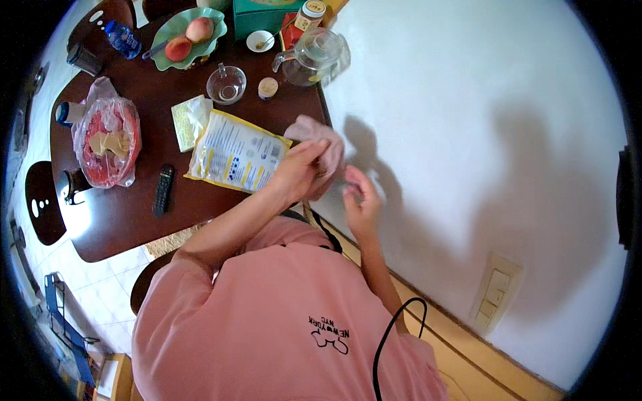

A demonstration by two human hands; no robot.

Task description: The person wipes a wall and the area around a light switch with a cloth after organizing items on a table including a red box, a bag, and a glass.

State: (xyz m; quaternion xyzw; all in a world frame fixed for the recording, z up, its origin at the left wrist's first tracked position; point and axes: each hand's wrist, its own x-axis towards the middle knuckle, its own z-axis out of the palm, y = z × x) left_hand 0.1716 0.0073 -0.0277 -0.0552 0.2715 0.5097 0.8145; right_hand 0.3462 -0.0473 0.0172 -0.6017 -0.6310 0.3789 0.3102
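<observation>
A crumpled pale pink cloth (331, 150) is gripped in my left hand (301, 168), held by the table's right edge near the wall. My thumb lies on top of the cloth and part of the fingers is hidden. My right hand (365, 203) is just right of the cloth, fingers curled and apart, with nothing seen in it. Whether its fingertips brush the cloth's edge is unclear. Left of my left hand, a white and yellow printed plastic packet (235, 150) lies on the dark wooden table (210, 200). My left wrist passes over the packet's near right corner.
Behind the packet are a tissue pack (188, 120), a glass cup (226, 86), a small lidded jar (268, 88) and a glass teapot (311, 57). Farther left lie a remote control (163, 190), a plastic-covered red basket (108, 170) and a peach dish (213, 42). A white wall (441, 125) bounds the right.
</observation>
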